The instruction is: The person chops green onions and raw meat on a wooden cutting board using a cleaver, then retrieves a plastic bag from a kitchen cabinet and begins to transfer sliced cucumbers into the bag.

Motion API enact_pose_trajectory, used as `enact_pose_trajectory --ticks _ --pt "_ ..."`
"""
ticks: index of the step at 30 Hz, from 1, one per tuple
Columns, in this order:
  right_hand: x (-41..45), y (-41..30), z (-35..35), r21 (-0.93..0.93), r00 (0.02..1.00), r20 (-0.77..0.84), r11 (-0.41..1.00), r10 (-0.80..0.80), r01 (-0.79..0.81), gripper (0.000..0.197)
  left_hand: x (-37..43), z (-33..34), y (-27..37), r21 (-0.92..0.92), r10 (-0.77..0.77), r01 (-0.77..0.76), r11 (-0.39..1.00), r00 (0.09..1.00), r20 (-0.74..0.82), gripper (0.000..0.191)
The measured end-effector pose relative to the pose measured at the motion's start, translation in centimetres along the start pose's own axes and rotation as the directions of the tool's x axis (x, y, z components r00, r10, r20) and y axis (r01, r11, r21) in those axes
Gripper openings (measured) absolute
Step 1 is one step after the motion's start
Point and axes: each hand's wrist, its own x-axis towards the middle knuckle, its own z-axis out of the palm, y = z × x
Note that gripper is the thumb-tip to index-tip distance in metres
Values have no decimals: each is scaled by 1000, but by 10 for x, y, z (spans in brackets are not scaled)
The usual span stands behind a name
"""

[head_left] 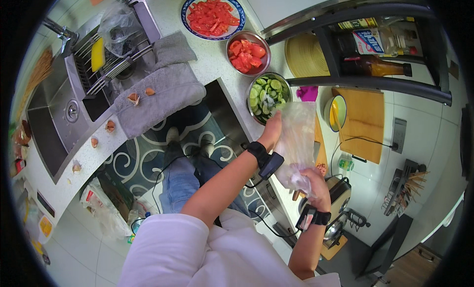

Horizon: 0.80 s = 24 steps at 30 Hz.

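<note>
A clear plastic bag (296,139) is stretched between my two hands, beside the counter's front edge. My left hand (273,128) holds its upper part, close to a metal bowl of sliced cucumber (270,96) with something whitish on top. Lower down, my right hand (316,185) grips the bag's bunched end. Beyond the cucumber stands a metal bowl of tomato chunks (247,55), and farther off a blue-rimmed plate (187,26) carries cut tomato. The bag partly covers a wooden board and a knife blade behind it.
Garlic cloves (110,126) lie along the counter by the sink (55,120) and on a grey towel (163,90). An enamel bowl (340,118) stands near an upright cutting board (366,139). A black shelf with bottles (370,66) overhangs the counter. Cables hang from both wrists.
</note>
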Motion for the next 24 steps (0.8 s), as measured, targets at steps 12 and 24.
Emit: enact_pose_trajectory --ticks 12,24 --pt "-12 -2 0 44 1000 -14 999 -21 22 39 -8 18 5 20 24 -25 999 998 65 51" --pt "-8 32 22 173 997 13 983 -70 66 38 -10 7 11 348 242 -225 910 970 -5 54"
